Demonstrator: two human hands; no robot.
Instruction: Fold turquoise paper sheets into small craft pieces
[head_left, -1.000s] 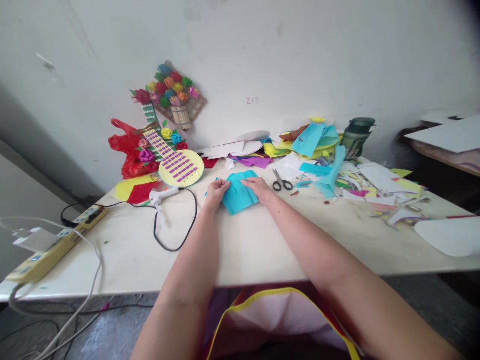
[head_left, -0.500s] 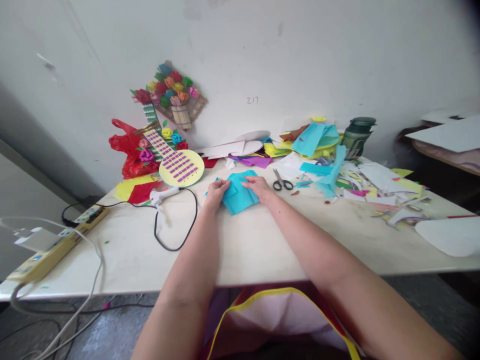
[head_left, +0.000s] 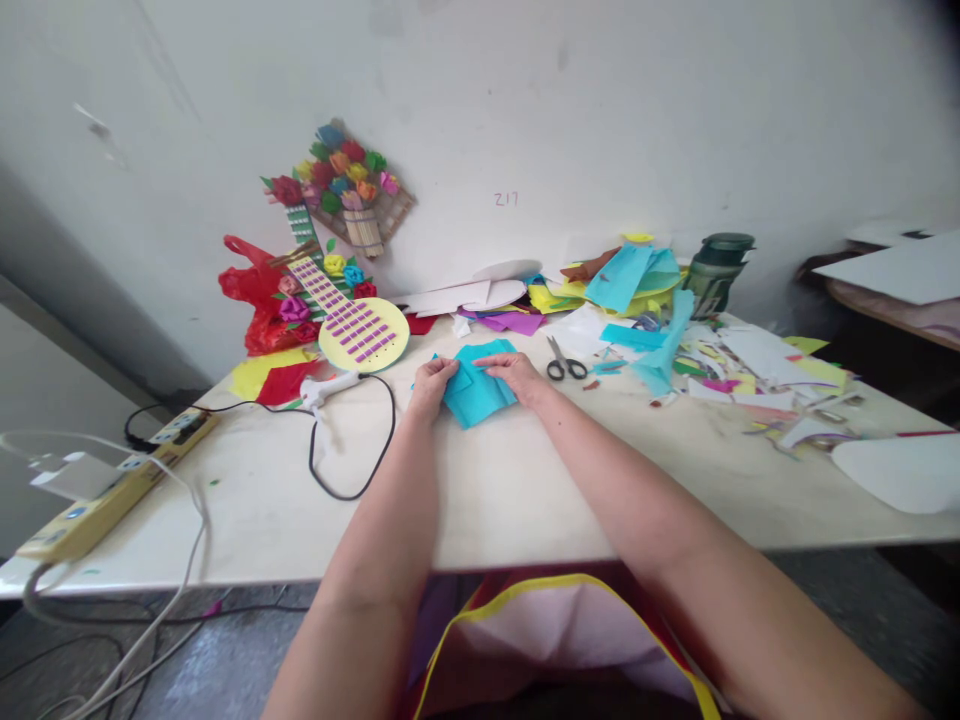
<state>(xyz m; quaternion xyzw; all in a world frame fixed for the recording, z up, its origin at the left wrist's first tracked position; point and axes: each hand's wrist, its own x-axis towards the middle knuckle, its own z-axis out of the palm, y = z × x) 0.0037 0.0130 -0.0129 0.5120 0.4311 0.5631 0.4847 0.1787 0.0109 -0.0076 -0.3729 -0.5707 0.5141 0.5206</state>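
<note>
White table (head_left: 517, 500): turquoise paper (head_left: 480, 398) was well back from front edge, between side edges. Left hand (head_left: 433, 388) had fingers pinched closed on paper's left side. Right hand (head_left: 521, 378) touched its right side, fingers nearly together, grip unclear. Scissors (head_left: 562, 362) lay nearby, toward table's right edge.

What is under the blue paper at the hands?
The pale table shows around the blue paper, but what lies directly beneath is covered. The left hand hides some paper too.
</note>
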